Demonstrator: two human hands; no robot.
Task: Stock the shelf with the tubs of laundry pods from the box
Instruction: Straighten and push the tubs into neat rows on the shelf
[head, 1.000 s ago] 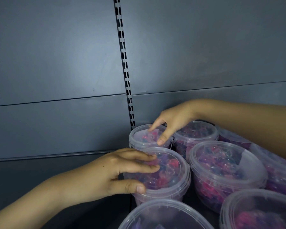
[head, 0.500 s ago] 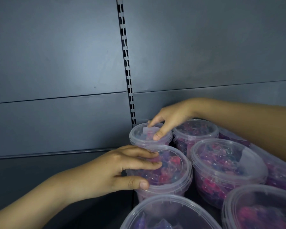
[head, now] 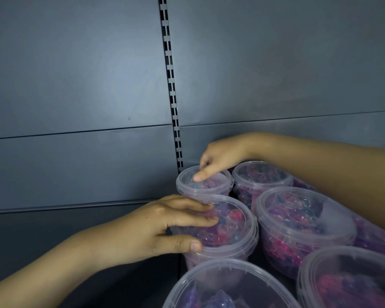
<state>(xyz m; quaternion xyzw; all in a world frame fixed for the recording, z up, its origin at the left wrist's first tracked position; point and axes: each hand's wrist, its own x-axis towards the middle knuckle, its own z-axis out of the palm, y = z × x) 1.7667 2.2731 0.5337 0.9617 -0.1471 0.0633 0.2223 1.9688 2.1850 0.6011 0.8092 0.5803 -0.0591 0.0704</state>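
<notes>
Your left hand [head: 147,230] lies spread over the near-left clear plastic tub of pink and purple laundry pods [head: 222,232]: fingers flat across the lid, thumb pressed to the rim's near edge, a loose hold from above rather than a closed fist. Your right hand [head: 220,158] reaches over the back row and rests a fingertip on the lid of the smaller-looking clear tub at the rear [head: 203,182], its other fingers curled and gripping nothing. That rear tub stands just in front of the dark grey metal back panel [head: 76,85], beside the slotted upright strip [head: 170,85]; the tub under your left hand touches it from the front. More lidded tubs [head: 298,221] crowd the shelf to the right and towards you (the box itself is out of view).

You seem to be squaring up the left column, nudging both tubs into line. Next, press gently and evenly so the lids don't flex, close any gap at the back, then let go and fetch another tub.
</notes>
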